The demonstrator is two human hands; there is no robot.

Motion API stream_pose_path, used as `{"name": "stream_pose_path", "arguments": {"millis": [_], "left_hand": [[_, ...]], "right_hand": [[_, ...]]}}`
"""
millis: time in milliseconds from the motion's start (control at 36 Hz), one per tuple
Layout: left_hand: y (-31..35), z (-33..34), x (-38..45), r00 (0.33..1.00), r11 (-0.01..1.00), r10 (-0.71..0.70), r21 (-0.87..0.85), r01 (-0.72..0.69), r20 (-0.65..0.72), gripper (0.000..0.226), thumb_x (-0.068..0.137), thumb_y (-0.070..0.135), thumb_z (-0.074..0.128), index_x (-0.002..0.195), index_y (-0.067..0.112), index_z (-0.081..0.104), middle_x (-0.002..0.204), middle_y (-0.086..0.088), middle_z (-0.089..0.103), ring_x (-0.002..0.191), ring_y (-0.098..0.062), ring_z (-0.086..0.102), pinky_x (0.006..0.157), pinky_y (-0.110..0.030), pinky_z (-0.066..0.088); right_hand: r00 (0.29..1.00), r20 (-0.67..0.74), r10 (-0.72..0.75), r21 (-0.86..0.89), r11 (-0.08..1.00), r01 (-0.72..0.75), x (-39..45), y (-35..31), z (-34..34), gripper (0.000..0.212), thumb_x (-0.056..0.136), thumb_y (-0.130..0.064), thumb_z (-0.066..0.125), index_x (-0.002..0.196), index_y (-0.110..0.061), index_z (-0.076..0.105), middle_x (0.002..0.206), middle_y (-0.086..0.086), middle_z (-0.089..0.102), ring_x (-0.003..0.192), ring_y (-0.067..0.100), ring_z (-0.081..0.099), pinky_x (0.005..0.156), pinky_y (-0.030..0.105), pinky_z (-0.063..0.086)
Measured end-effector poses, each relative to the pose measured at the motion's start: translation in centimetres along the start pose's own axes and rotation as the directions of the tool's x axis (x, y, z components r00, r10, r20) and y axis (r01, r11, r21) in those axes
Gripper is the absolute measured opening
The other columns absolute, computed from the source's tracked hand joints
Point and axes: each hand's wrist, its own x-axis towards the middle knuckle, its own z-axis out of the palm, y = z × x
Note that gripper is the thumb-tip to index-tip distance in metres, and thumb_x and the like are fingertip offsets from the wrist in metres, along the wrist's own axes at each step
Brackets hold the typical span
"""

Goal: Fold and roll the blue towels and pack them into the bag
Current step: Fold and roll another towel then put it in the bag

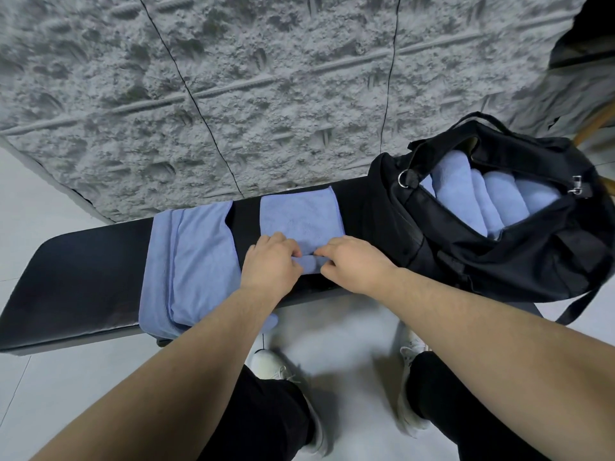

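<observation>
A folded blue towel [299, 216] lies as a narrow strip across the black bench [83, 277], its near end curled into a small roll. My left hand [271, 264] and my right hand [352, 264] both grip that rolled end, fingers curled over it. To the left, a stack of blue towels [193, 261] drapes over the bench and hangs off its front edge. At the right stands an open black bag [499, 254] with several rolled blue towels [489, 197] packed side by side inside.
A rough grey textured wall [233, 78] rises right behind the bench. The pale tiled floor [349, 344] shows below, with my white shoes and black trousers. A bag strap [575, 307] hangs off the bench's right end.
</observation>
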Motion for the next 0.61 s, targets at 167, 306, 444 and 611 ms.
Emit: {"name": "stream_pose_path", "arguments": {"millis": [167,306,444,611], "left_hand": [[0.04,-0.21,0.08,0.999,0.998,-0.003,-0.057,0.001,-0.038,0.024,0.089,0.006,0.05,0.104,0.02,0.062,0.106,0.002,0.058,0.098,-0.02,0.048,0.075,-0.034,0.043],[0.0,-0.5,0.0,1.0,0.998,-0.018,-0.058,0.018,0.0,0.024,0.09,0.013,0.052,0.107,0.022,0.066,0.105,0.004,0.059,0.099,-0.018,0.052,0.077,-0.037,0.05],[0.19,-0.7,-0.27,0.999,0.998,-0.013,-0.058,0.015,0.037,0.029,0.085,0.026,0.061,0.114,0.023,0.064,0.112,0.008,0.059,0.104,-0.016,0.054,0.079,-0.036,0.052],[0.09,-0.45,-0.19,0.997,1.0,0.015,-0.001,-0.015,0.071,0.034,0.083,0.022,0.065,0.117,0.021,0.06,0.115,0.005,0.057,0.102,-0.018,0.052,0.078,-0.033,0.048]], "right_hand": [[0.996,-0.084,-0.001,0.052,0.999,0.005,-0.01,0.05,0.2,0.04,0.091,-0.016,0.047,0.129,-0.027,0.052,0.1,0.004,0.058,0.091,0.023,0.051,0.077,0.037,0.046],[0.992,-0.125,-0.019,0.007,1.0,0.02,0.12,0.51,0.63,0.031,0.094,-0.014,0.046,0.12,-0.022,0.06,0.104,0.002,0.058,0.1,0.024,0.049,0.082,0.035,0.042],[0.975,-0.216,-0.059,-0.132,0.991,0.031,0.31,0.52,0.49,0.035,0.097,-0.02,0.045,0.124,-0.029,0.064,0.122,-0.007,0.057,0.113,0.021,0.042,0.091,0.032,0.032],[0.962,-0.246,-0.116,-0.186,0.98,0.071,0.1,-0.03,0.89,0.033,0.091,-0.021,0.049,0.12,-0.02,0.065,0.117,-0.004,0.059,0.11,0.022,0.046,0.083,0.028,0.027]]}}
